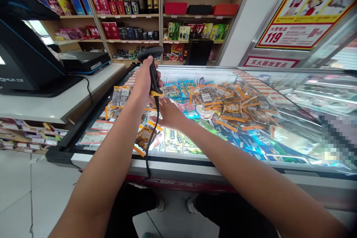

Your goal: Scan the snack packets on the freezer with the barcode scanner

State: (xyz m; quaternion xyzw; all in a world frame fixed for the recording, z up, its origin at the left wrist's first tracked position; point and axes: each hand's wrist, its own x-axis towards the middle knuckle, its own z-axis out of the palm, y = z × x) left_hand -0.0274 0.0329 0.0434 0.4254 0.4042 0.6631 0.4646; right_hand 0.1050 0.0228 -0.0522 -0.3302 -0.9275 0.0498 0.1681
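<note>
left grip [143,81] clamped round black handheld barcode scanner with yellow trim [152,70], its black cable [152,134] hanging below, right grip [167,113] just beneath, fingers apart over snack packets [231,109] in glass-topped freezer chest [178,163]

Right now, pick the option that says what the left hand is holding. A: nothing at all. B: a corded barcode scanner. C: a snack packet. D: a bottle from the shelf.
B: the left hand is closed around the handle of a black and yellow barcode scanner, whose cable hangs down over the glass-topped freezer.
</note>
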